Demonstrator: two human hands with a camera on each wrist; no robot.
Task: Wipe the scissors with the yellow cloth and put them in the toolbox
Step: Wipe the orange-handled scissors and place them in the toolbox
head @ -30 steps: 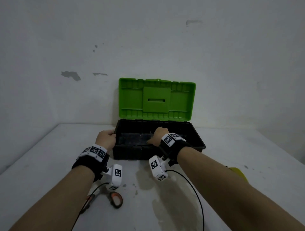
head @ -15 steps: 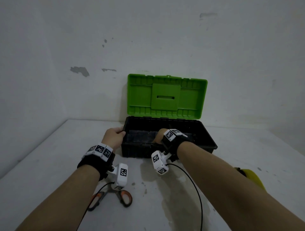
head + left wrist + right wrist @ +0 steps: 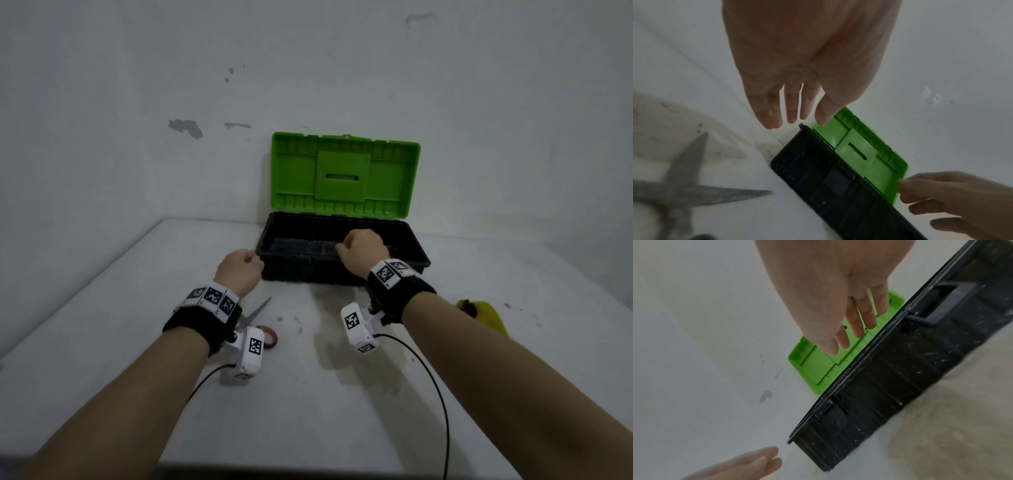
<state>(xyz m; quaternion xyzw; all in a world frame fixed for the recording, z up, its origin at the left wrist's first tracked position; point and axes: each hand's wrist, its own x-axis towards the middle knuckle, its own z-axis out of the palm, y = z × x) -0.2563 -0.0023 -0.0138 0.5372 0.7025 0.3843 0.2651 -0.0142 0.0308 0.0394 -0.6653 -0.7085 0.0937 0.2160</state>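
Observation:
The toolbox (image 3: 308,270) is black with its green lid (image 3: 346,174) standing open against the wall. Orange-handled scissors (image 3: 259,311) lie on the white table, blades spread, partly hidden under my left wrist; the left wrist view shows the blades (image 3: 692,190) blurred. My left hand (image 3: 239,270) hovers just off the box's front left corner, its fingers (image 3: 791,113) relaxed and holding nothing. My right hand (image 3: 359,246) is over the box's front rim, fingers (image 3: 857,331) loose and holding nothing. The yellow cloth (image 3: 484,317) lies on the table behind my right forearm.
A white wall stands right behind the toolbox (image 3: 890,386). The white table (image 3: 308,411) has dark specks and a damp-looking stain in front of the box. Cables run from both wrist cameras over the table toward me.
Both hands were on the toolbox's front rim, the left at its corner. Now they have come off it and drawn back a little. More of the scissors shows beside my left wrist.

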